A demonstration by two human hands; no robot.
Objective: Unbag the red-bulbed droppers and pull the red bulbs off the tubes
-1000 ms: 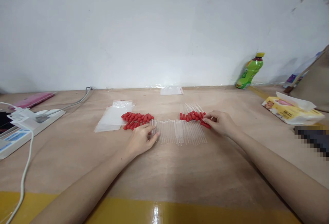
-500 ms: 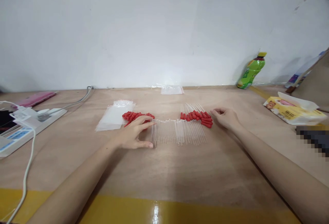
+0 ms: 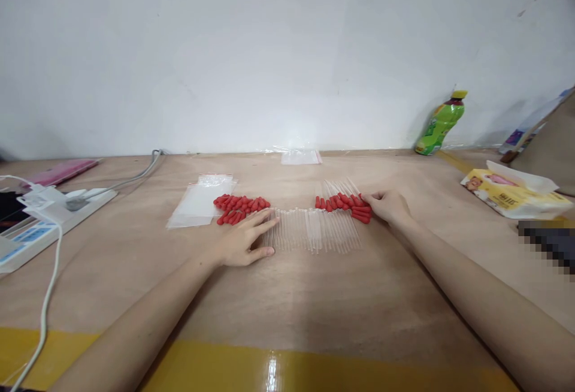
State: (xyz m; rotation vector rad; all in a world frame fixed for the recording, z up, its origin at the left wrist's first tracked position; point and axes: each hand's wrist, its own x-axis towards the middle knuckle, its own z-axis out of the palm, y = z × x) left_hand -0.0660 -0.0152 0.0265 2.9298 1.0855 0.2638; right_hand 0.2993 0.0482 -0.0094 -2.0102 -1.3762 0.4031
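Observation:
A row of clear thin dropper tubes (image 3: 291, 228) lies side by side in the middle of the table. My left hand (image 3: 246, 241) rests at its left end, fingers spread, fingertips touching the outermost tubes. Just beyond that hand is a pile of loose red rubber bulbs (image 3: 238, 203). Behind the row's right part, droppers with red bulbs (image 3: 342, 201) lie with their clear tubes pointing toward the wall. My right hand (image 3: 387, 206) is at the right end of these, thumb and fingers closed in a pinch on the end of a red bulb.
Clear zip bags (image 3: 197, 203) lie stacked left of the loose bulbs, another bag (image 3: 300, 157) by the wall. A power strip (image 3: 27, 239) with cables is at far left. A green bottle (image 3: 438, 126) leans on the wall; a yellow tissue pack (image 3: 507, 194) lies at right.
My right hand has moved left, up to the red bulbs. My left hand has drawn slightly toward me, uncovering more of the loose bulbs, with its fingertips over the tubes.

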